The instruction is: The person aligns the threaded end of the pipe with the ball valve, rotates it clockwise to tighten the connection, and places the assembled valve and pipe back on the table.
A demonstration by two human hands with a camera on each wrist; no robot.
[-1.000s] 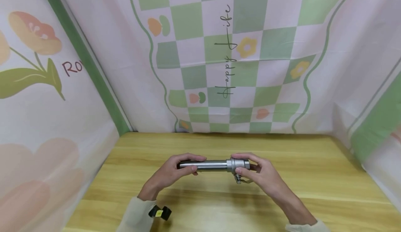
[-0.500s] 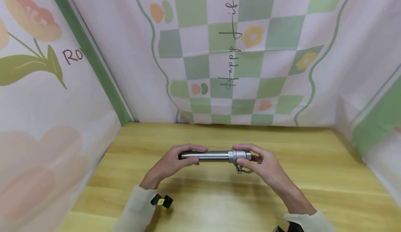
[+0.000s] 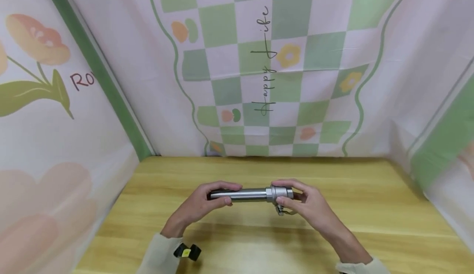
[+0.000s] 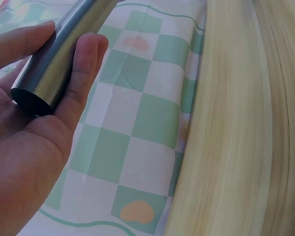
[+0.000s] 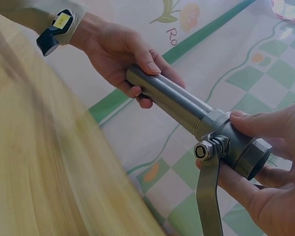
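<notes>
A smooth steel pipe is joined at its right end to a metal ball valve, both held level above the table. My left hand grips the pipe's free end between thumb and fingers; the dark end face sits near the palm in the left wrist view. My right hand holds the valve body, thumb on the near side and fingers on the far side. From the valve hangs a flat lever handle, clearest in the right wrist view. The threads inside the joint are hidden.
Beneath the hands lies a wooden table. A green-and-white checkered cloth hangs behind it, and a flowered cloth covers the left side. A black wrist device is strapped to the left sleeve.
The head view tilts down, then back up, so everything shifts in the picture. Both hands keep the same hold on the pipe and the valve.
</notes>
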